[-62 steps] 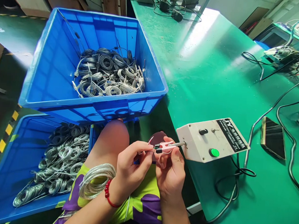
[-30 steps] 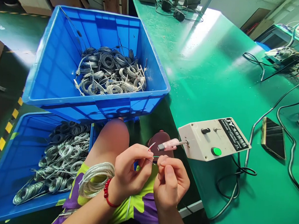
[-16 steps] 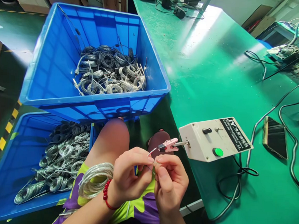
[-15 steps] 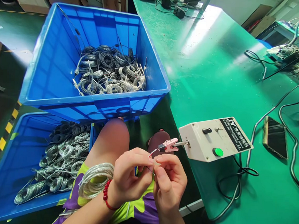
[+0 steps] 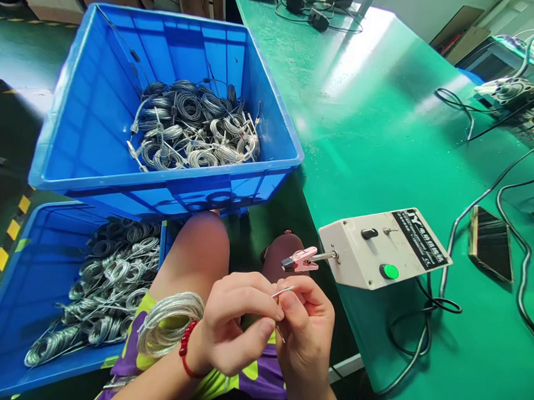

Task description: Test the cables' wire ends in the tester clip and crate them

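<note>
Thin wire ends, one red and one pale [image 5: 283,292], show between my two hands above my lap. My left hand [image 5: 240,321] is closed, its thumb and fingertips pinching near the wires. On their other side, my right hand [image 5: 307,324] pinches the wires between thumb and forefinger. A coil of clear silvery cable [image 5: 149,331] lies on my lap beside my left wrist; its link to the wires is hidden. Just above my fingers, a pink clip [image 5: 306,259] with dark jaw ends sits on the shaft of a beige control box [image 5: 358,252], with no wire visible in it.
A blue crate [image 5: 169,183] of dark and clear cable coils stands ahead at left. Below it is a second blue crate [image 5: 8,306] with more coils. The green table [image 5: 363,151] at right bears the box, a phone [image 5: 491,243] and loose black cords [image 5: 526,255].
The wires have come out of the pink clip and now lie between my fingertips. My left hand has shifted slightly down and its fingers have changed position.
</note>
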Demonstrator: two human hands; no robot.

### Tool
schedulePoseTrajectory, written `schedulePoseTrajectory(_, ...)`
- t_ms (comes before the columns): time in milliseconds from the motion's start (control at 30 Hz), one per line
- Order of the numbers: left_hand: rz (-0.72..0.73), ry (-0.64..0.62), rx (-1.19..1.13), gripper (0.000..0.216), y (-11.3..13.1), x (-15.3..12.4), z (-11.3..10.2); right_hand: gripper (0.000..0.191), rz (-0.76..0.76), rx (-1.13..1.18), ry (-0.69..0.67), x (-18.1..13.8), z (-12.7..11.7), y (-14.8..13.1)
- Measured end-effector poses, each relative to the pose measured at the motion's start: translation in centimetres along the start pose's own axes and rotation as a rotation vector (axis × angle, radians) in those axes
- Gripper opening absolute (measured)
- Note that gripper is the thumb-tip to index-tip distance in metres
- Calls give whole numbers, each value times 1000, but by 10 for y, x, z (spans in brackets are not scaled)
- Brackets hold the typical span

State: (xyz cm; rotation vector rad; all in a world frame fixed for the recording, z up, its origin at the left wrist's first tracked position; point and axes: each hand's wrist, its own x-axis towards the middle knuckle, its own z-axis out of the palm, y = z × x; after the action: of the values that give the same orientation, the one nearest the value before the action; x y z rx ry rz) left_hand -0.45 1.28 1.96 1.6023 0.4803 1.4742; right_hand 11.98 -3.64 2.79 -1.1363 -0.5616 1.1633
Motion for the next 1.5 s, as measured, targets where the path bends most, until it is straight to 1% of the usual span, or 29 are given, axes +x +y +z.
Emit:
schedulePoseTrajectory(67,6,2,22,17,1,2,0,28,3,1,3,4,-3,1)
schedulePoseTrajectory(100,5,10,45,16,1,2,-1,33,-8,0,11,7,-5,2)
schedulePoseTrajectory(200,-11,59,139,11,0,2,-1,54,-37,-13,47,18,-10,5)
schedulePoseTrajectory(267,-35,101,201,9,-1,0,-2,65,-11,-18,72,24,-11,7)
schedulePoseTrajectory(333,-71,139,248,12,-4,-1,-3,69,34,2,116,28,-9,10)
schedulePoseTrajectory(400,-115,153,274,16,-6,-2,-3,65,60,40,169,31,-6,12)
schedulePoseTrajectory(467,-136,155,279,17,-7,-1,-4,58,64,77,195,33,-3,13)
schedulePoseTrajectory(667,-136,152,307,18,-7,2,-4,46,-38,74,149,35,-7,10)
schedulePoseTrajectory(767,-132,148,324,19,-8,3,-3,42,-50,93,115,35,-10,10)
schedulePoseTrajectory(833,-133,152,324,20,-8,3,-2,43,-30,118,111,34,-11,11)
schedulePoseTrajectory(933,-150,161,324,20,-9,5,-1,45,7,133,152,34,-13,15)
schedulePoseTrajectory(1067,-175,162,333,21,-9,7,0,46,46,128,140,33,-19,19)
schedulePoseTrajectory(1333,-188,136,338,19,-10,6,1,46,71,126,161,32,-22,21)
schedulePoseTrajectory(1500,-152,130,349,20,-11,8,1,46,63,127,142,31,-21,20)
